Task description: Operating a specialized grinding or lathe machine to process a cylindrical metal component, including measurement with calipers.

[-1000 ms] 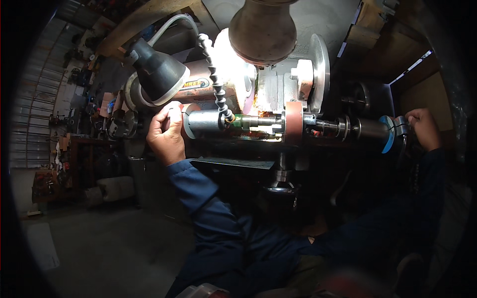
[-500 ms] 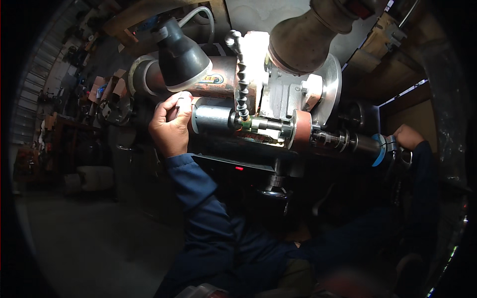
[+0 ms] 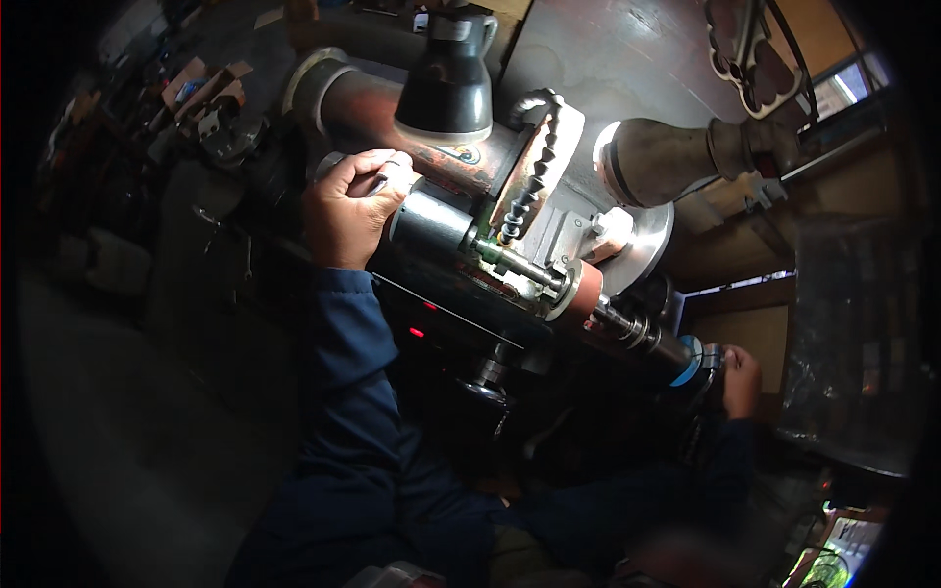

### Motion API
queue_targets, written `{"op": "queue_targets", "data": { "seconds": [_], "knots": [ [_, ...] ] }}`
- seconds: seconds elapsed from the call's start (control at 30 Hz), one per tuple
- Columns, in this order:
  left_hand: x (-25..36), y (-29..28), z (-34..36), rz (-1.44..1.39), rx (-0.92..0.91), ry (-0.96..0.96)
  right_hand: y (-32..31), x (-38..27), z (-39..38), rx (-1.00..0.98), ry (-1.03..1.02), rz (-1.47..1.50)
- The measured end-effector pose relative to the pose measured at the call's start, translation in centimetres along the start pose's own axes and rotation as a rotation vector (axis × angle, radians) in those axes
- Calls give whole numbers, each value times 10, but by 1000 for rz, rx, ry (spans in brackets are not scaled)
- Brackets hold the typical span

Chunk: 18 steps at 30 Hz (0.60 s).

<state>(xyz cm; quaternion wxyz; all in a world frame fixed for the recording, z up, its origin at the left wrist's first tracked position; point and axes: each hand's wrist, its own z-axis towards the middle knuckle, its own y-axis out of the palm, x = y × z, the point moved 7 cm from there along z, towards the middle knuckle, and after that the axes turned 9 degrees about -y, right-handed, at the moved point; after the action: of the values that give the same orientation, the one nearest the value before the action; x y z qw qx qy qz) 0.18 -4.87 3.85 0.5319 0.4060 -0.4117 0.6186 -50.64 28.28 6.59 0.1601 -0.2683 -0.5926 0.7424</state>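
The left hand (image 3: 350, 218) pinched a small grey end piece (image 3: 367, 185) beside the dark-grey metal cylinder (image 3: 431, 218); the right hand (image 3: 742, 384) curled at the silver metal clamp (image 3: 713, 357), its grip unclear to me. Between them lay the slim steel shaft (image 3: 527, 265), apparently being steadied or turned, and the next move called, I judged, for even, matched effort.

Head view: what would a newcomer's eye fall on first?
Probably the black lamp at top centre, then the segmented hose to its lower right. Below them, the reddish ring sits between the left hand and the right hand, which is by the blue ring.
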Motion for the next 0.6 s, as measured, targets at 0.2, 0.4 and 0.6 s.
{"op": "queue_targets", "data": {
  "seconds": [0.2, 0.4, 0.6],
  "knots": [
    [-8, 0, 2, -42, 25, 18, -2, 0, 5, 1, -7, 2],
    [-10, -3, 5, 10, 101, 43, 28, 30, 32, -329, 90, 163],
    [-7, -3, 6, -91, 96, 43, 42, 23, 35, -516, 169, 373]
  ]
}}
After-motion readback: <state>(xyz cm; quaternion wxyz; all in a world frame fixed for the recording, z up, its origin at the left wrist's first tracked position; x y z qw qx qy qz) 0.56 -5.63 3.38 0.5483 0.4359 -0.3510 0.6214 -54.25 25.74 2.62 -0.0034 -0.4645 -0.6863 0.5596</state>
